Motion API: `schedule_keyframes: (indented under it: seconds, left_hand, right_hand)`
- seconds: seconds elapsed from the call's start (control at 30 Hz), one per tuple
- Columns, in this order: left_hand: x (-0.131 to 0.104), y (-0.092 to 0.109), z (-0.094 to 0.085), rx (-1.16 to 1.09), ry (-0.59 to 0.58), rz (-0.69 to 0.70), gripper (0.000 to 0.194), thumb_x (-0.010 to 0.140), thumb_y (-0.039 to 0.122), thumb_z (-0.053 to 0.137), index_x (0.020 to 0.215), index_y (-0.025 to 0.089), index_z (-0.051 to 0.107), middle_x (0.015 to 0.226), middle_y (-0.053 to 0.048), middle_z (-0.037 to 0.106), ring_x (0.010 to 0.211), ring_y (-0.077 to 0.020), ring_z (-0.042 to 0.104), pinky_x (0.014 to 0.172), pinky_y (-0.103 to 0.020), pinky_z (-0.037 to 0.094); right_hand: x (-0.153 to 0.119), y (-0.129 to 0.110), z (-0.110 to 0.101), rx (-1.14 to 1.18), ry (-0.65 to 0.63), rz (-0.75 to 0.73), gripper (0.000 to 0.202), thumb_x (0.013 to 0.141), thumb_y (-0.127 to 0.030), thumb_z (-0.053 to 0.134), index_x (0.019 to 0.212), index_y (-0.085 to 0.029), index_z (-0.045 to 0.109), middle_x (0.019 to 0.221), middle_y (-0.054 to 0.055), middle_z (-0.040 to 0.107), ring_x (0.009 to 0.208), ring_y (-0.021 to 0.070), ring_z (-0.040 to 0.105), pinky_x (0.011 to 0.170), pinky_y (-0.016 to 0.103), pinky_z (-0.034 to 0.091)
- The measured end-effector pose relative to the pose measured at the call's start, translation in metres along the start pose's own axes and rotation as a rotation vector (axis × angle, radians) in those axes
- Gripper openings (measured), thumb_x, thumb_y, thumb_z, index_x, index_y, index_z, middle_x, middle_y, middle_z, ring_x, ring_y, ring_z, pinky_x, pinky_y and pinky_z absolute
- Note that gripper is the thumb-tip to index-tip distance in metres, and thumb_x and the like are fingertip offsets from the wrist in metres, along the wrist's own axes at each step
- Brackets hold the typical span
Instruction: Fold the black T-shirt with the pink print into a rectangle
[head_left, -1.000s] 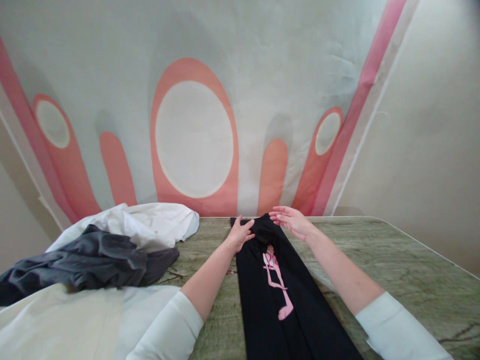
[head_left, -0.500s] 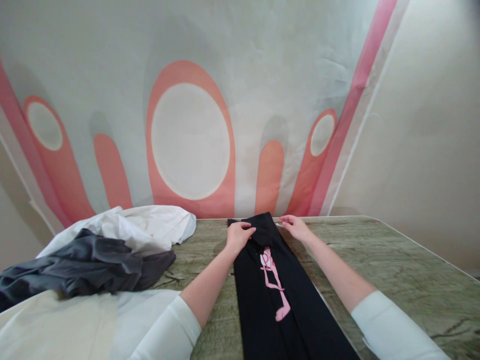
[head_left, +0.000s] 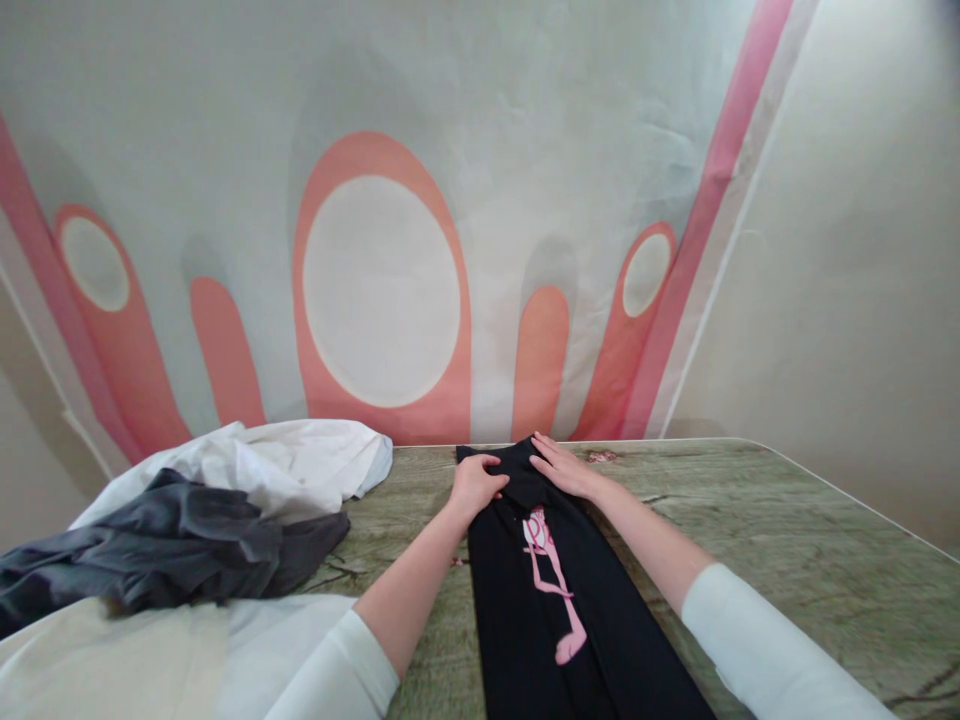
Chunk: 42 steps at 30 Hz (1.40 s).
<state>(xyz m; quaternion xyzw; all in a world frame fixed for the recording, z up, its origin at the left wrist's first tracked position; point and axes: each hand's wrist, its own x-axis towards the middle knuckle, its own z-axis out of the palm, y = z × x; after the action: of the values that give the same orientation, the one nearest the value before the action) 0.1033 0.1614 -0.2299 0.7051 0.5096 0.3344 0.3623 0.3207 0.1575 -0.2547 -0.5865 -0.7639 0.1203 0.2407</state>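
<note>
A black garment (head_left: 525, 620) with a pink cartoon figure (head_left: 551, 580) printed on it lies in a long narrow strip on the wood-patterned table (head_left: 780, 540). At its far end, my left hand (head_left: 476, 485) rests on the left edge, its thumb and fingers apart on the fabric. My right hand (head_left: 562, 468) lies on the right side of the same end, fingers stretched out over the cloth. Between the two hands, a folded-over part of the black fabric shows.
On the left lie a white cloth (head_left: 300, 455), a crumpled dark grey cloth (head_left: 187, 545) and a cream and white cloth (head_left: 172, 660). Behind the table's far edge hangs a backdrop (head_left: 495, 150) with pink shapes.
My right hand has moved left from the table beside the garment onto its far right edge. My left hand stays at nearly the same place. The view has tilted up slightly.
</note>
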Motion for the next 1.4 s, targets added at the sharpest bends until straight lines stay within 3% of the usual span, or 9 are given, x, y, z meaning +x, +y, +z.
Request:
schedule_keyframes:
  seconds: [0.17,0.4,0.67,0.9,1.03,1.2,1.4]
  left_hand:
    - [-0.003,0.007,-0.003,0.023,-0.026,-0.024,0.046,0.065,0.017,0.067,0.109,0.010,0.057,0.100,-0.009,0.064,0.044,-0.0070,0.058,0.042,-0.018,0.046]
    - [-0.008,0.014,-0.006,0.074,-0.030,-0.050,0.048,0.064,0.017,0.067,0.110,0.009,0.056,0.093,-0.009,0.066,0.044,-0.0080,0.057,0.043,-0.018,0.046]
    - [-0.007,0.010,-0.005,0.117,-0.028,-0.034,0.049,0.065,0.019,0.066,0.112,0.010,0.056,0.093,-0.009,0.067,0.045,-0.0085,0.058,0.046,-0.019,0.046]
    - [-0.003,0.005,-0.004,0.236,0.035,0.074,0.047,0.064,0.021,0.068,0.109,0.011,0.060,0.095,-0.009,0.067,0.067,-0.0149,0.064,0.069,-0.024,0.049]
    - [-0.004,0.006,-0.003,0.300,0.055,0.128,0.044,0.063,0.020,0.068,0.106,0.012,0.062,0.097,-0.009,0.066,0.083,-0.0184,0.063,0.080,-0.026,0.046]
    - [-0.003,0.004,-0.003,0.328,0.088,0.190,0.037,0.064,0.018,0.065,0.101,0.011,0.063,0.100,-0.009,0.064,0.092,-0.0192,0.059,0.086,-0.027,0.044]
    - [-0.005,0.005,-0.002,0.346,0.118,0.230,0.032,0.066,0.015,0.062,0.098,0.013,0.063,0.099,-0.007,0.063,0.095,-0.0189,0.057,0.088,-0.029,0.042]
  right_hand:
    - [-0.003,-0.004,0.001,-0.122,-0.084,0.006,0.068,0.084,-0.064,0.019,0.139,-0.024,0.024,0.146,0.001,0.016,0.134,0.0200,0.011,0.108,0.040,0.012]
    - [-0.006,-0.009,-0.001,-0.197,-0.121,0.032,0.072,0.083,-0.066,0.016,0.139,-0.022,0.024,0.146,0.005,0.016,0.134,0.0198,0.014,0.107,0.039,0.011]
    - [-0.007,-0.012,-0.002,-0.205,-0.130,0.053,0.073,0.082,-0.068,0.015,0.139,-0.024,0.022,0.147,0.004,0.014,0.134,0.0201,0.013,0.107,0.040,0.011]
    - [-0.004,-0.008,-0.002,-0.168,-0.122,0.078,0.068,0.084,-0.064,0.011,0.138,-0.025,0.025,0.146,0.002,0.018,0.133,0.0205,0.014,0.107,0.041,0.012]
    - [-0.010,-0.002,-0.003,-0.142,-0.044,0.029,0.064,0.088,-0.057,0.013,0.137,-0.019,0.030,0.144,0.004,0.025,0.132,0.0197,0.019,0.108,0.039,0.015]
    - [-0.034,-0.004,-0.005,-0.108,-0.027,-0.124,0.057,0.090,-0.049,0.020,0.137,-0.019,0.030,0.144,0.005,0.025,0.132,0.0192,0.019,0.108,0.038,0.017]
    - [-0.052,-0.021,-0.003,-0.161,-0.075,-0.055,0.054,0.090,-0.047,0.023,0.138,-0.022,0.027,0.144,0.003,0.026,0.133,0.0206,0.018,0.108,0.041,0.016]
